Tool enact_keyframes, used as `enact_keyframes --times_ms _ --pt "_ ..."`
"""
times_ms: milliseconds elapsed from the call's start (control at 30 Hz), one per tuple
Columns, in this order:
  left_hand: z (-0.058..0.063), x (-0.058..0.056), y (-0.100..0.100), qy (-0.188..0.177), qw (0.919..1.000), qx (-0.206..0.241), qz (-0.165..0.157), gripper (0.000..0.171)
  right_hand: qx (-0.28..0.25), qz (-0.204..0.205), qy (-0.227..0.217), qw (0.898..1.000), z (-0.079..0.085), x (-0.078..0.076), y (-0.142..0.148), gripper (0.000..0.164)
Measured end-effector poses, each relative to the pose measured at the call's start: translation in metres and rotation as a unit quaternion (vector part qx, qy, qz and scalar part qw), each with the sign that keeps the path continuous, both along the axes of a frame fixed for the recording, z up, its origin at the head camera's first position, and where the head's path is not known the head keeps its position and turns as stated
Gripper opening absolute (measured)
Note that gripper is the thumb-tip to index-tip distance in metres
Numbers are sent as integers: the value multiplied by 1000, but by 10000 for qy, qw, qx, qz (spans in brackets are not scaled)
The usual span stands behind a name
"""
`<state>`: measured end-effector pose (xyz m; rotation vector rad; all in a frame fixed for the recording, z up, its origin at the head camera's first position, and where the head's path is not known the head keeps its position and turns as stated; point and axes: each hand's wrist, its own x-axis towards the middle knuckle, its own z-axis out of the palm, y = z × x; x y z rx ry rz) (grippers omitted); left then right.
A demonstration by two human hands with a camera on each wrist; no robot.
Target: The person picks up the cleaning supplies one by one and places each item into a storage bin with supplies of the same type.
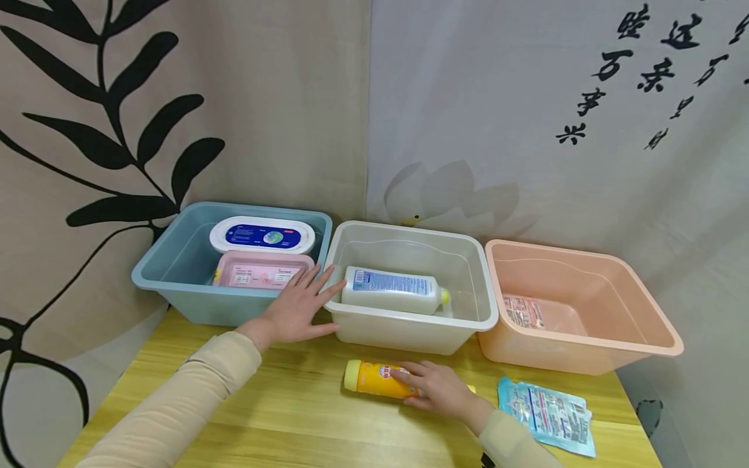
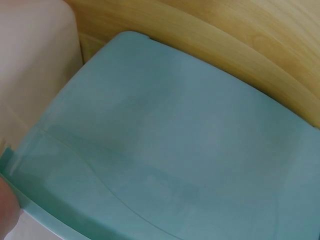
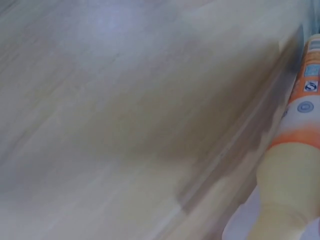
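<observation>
In the head view, my left hand [image 1: 298, 309] is spread out where the blue bin [image 1: 222, 305] and the white bin [image 1: 404, 331] meet, with fingertips right at their rims. The left wrist view is mostly filled by the side of the blue bin [image 2: 165, 120]. On the wooden table lies a yellow bottle [image 1: 377, 379] on its side. My right hand [image 1: 441, 391] holds it from above, fingers across the far side and thumb at the near side. The bottle's pale yellow end [image 3: 287, 185] and orange-and-white label show at the right of the right wrist view.
Inside the blue bin are a white wipes box [image 1: 263, 235] and a pink box [image 1: 260, 270]. A white bottle [image 1: 392, 290] lies in the white bin. The peach bin [image 1: 579, 348] contains a printed packet [image 1: 523, 312]. A light-blue packet [image 1: 550, 416] lies at the table's right.
</observation>
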<state>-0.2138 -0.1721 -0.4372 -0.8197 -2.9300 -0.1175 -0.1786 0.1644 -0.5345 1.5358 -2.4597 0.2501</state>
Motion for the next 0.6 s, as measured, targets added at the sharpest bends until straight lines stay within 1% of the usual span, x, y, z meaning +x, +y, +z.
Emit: enact_keyframes --times_ms 100,200,400,600 --pt "0 0 0 -5 10000 22 -2 80 -61 9 168 9998 1 0 3 59" --pt "1 0 0 -14 10000 32 8 80 -174 70 441 9989 4 1 6 58" --pt "1 0 0 -38 10000 69 20 80 -513 265 1024 9931 14 1 10 61" --pt "0 1 0 -82 9999 151 0 80 -670 414 1248 9891 26 1 15 67"
